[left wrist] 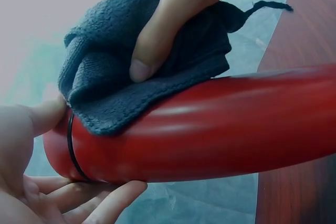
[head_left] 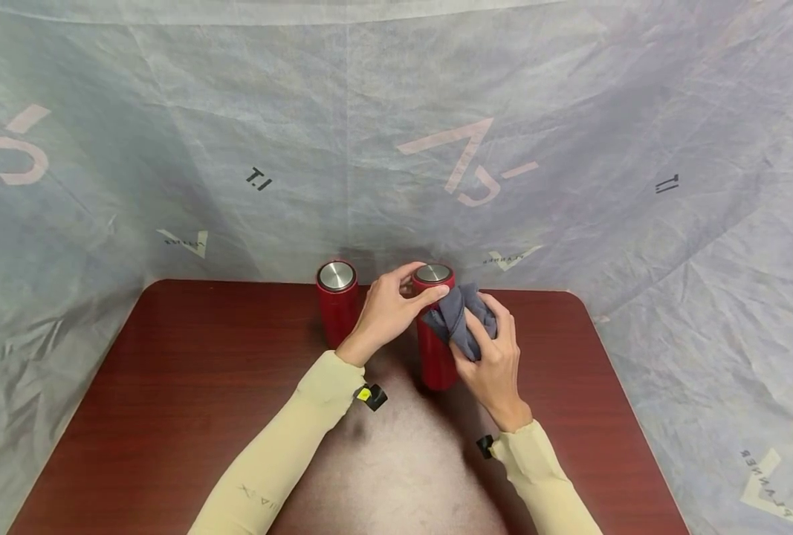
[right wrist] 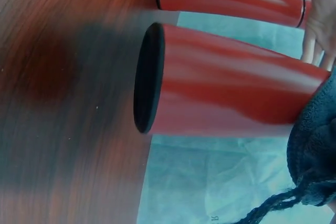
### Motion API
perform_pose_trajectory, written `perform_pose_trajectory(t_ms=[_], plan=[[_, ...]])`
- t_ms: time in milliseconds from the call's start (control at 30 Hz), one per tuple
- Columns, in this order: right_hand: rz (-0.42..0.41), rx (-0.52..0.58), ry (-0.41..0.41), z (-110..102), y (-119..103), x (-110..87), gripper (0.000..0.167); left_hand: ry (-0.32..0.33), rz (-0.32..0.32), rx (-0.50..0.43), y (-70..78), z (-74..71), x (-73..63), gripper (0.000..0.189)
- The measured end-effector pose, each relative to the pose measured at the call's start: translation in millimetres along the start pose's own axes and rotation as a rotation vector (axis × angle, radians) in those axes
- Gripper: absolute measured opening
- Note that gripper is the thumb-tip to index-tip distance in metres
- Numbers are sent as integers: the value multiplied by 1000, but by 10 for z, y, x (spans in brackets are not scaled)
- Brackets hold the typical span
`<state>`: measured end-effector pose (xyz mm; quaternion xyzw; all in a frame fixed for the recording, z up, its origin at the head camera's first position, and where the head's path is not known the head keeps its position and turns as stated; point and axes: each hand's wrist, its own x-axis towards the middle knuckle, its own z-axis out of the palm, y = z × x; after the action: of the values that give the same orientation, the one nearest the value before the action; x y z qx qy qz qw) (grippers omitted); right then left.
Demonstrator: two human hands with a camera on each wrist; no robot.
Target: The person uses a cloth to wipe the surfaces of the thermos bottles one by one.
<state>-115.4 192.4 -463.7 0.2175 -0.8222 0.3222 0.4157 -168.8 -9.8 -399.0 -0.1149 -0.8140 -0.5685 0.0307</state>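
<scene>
My left hand grips a red thermos flask round its top, thumb on the near side just below the silver lid disc. Pressed to the flask's upper side is a bunched grey-blue cloth, held in my right hand. The left wrist view shows the cloth over the red body close to the black ring, with the right thumb on top of it. In the right wrist view the flask's black base appears beside a dark shadow on the tabletop.
A second red flask with a silver lid stands upright just left of the left hand, near the back edge. Grey printed sheeting hangs behind and beside the dark red wooden table. A cord dangles from the cloth.
</scene>
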Motion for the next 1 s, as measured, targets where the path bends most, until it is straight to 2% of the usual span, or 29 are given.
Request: perform_pose_trajectory(t_ms=[233,633,1000], plan=[[-51,-23,-17,-8,17,-56,40,-32,-9,20,-5,4,37,63],[-133,-41,-93,-15,36,-106,47,-66,-5,73,-7,-13,101,62],[-233,-85,-114,22,30,-162,55,-87,-17,81,-4,-36,124,66]])
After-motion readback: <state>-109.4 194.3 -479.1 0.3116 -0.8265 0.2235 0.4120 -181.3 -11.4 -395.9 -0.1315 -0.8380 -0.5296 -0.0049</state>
